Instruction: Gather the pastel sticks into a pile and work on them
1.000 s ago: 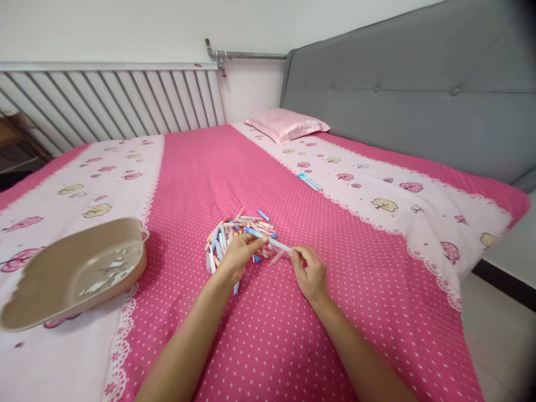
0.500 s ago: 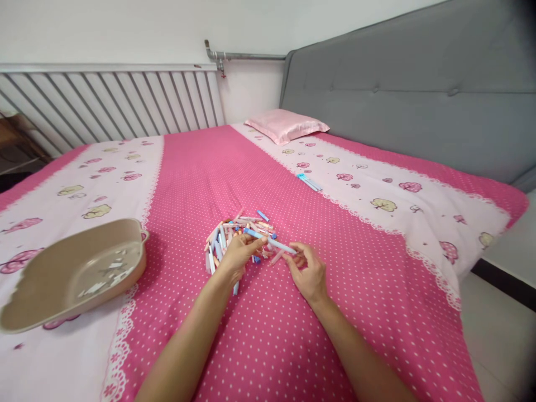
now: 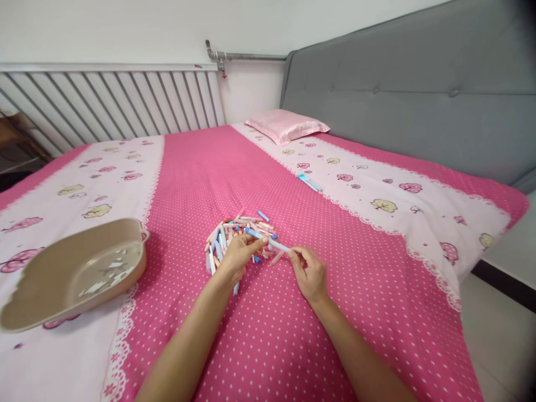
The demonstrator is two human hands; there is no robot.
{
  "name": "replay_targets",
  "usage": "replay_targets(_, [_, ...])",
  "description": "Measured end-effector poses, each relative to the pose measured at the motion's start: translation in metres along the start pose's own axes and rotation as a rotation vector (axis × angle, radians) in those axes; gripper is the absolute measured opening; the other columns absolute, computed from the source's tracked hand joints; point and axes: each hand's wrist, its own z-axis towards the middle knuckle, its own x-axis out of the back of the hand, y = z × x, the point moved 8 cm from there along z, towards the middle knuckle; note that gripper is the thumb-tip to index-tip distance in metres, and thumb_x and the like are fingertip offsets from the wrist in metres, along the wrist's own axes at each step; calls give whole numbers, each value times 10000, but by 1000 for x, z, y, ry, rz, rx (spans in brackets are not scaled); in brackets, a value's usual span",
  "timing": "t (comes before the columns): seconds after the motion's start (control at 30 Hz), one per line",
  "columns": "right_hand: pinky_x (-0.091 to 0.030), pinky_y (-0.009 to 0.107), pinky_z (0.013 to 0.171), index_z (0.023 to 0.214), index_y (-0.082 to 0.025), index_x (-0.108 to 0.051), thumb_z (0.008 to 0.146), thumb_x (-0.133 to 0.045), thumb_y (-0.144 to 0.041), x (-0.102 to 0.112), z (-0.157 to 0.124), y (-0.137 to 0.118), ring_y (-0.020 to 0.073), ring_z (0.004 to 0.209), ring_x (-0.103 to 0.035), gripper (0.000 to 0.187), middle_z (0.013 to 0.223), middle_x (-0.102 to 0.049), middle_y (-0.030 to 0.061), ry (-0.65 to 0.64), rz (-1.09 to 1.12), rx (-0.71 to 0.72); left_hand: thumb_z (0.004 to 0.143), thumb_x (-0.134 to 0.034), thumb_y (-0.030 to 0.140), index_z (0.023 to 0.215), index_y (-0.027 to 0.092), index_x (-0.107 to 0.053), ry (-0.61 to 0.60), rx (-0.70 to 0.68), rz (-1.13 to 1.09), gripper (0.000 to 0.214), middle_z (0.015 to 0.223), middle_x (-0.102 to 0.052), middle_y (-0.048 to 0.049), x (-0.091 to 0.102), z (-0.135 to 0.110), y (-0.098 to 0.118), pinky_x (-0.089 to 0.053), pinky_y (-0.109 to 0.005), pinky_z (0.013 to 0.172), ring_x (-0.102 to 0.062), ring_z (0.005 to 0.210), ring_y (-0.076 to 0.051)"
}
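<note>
A heap of small pens or markers [image 3: 234, 231] in blue, pink and white lies on the pink dotted bedspread [image 3: 259, 335]. Both my hands grip one blue-and-white marker [image 3: 274, 243] just in front of the heap. My left hand [image 3: 238, 254] pinches its blue end, fingers closed. My right hand [image 3: 309, 273] pinches the white end between thumb and fingers.
A beige plastic basin [image 3: 75, 271] sits on the bed at the left. A few blue pens [image 3: 309, 181] lie apart farther up the bed. A pink pillow [image 3: 287, 124] rests by the grey headboard [image 3: 402, 95]. The bed edge and floor [image 3: 498, 329] are at the right.
Both hands stay on the same marker; my right hand's fingers shift slightly along its white end. The heap and basin have not moved.
</note>
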Motion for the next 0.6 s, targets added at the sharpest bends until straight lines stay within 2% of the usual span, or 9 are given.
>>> replay_targets(0.33, [-397,224,568,758,-181,-602,921,-397,-339,-5,-1,6,117,595,-538,306,678,-602,6,-55,-34,-23,581,-753,429,684,94,-683,0,-11,39,358,624,-662,-69,0,1,-1,-382,-235,550,-563,552,-130])
replay_targets(0.43, [-423,219,548,900,-187,-606,881,-476,-387,-6,-2,7,111,574,-548,240,738,-628,12,-69,2,-50,580,-751,432,637,104,-664,26,-11,41,344,563,-632,-40,2,1,0,-360,-225,515,-521,489,-104])
replay_targets(0.5, [-449,222,527,1033,-188,-575,814,-570,-432,-8,-3,11,108,545,-548,328,802,-646,23,-63,23,-96,575,-753,431,599,111,-646,44,-13,43,338,519,-601,-18,3,1,1,-347,-218,498,-489,457,-88])
replay_targets(0.57, [-465,229,519,1073,-190,-557,778,-614,-438,-8,-4,13,109,534,-550,390,833,-654,32,-39,23,-116,570,-757,432,601,110,-645,47,-14,45,342,521,-599,-15,3,1,0,-346,-216,498,-488,460,-87])
replay_targets(0.6, [-468,230,521,1052,-193,-566,784,-611,-424,-7,-4,13,109,535,-550,357,826,-656,31,-28,21,-108,570,-757,434,623,107,-653,44,-12,46,347,542,-612,-22,2,1,-1,-352,-217,506,-503,475,-92])
